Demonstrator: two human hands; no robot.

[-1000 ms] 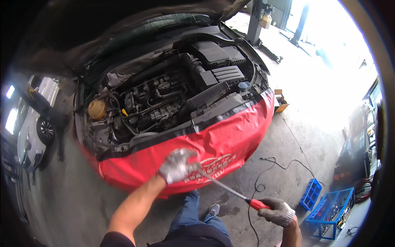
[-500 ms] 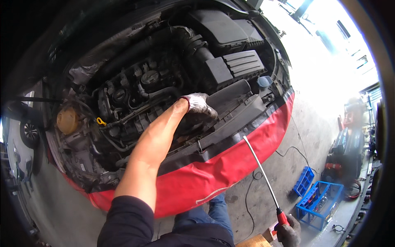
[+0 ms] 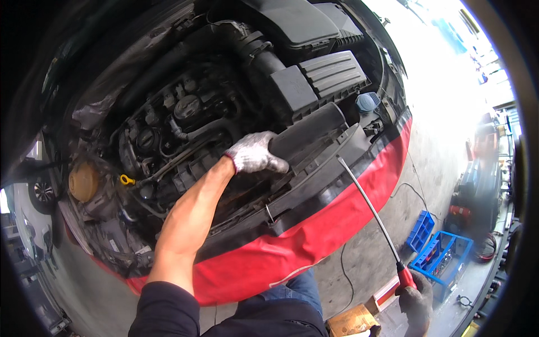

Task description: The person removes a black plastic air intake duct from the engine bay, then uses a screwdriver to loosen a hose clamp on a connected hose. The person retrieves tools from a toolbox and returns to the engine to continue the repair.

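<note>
My left hand (image 3: pixel 252 151), in a pale, soiled knit glove, grips the near end of a black air duct (image 3: pixel 311 126) along the front of the engine bay. My right hand (image 3: pixel 416 297), in a darker glove, holds a long steel tool with a red handle (image 3: pixel 405 275), apparently a screwdriver. Its tip lies over the dark front panel (image 3: pixel 342 149), right of my left hand; whether it touches is unclear. Around them are the engine (image 3: pixel 191 118), a yellow dipstick ring (image 3: pixel 127 180) and a red protective cover (image 3: pixel 247 264) over the bumper.
A blue parts bin (image 3: pixel 418 230) and a blue-framed tray (image 3: pixel 443 258) are at the right beside a bench. An open cardboard box (image 3: pixel 351 321) is at the lower edge. A white car (image 3: pixel 36 224) stands on the left, and cables (image 3: pixel 348 281) run across the floor.
My left hand has moved from over the red cover into the engine bay, onto the duct. The tool's tip has risen toward the front panel, and my view is closer over the engine.
</note>
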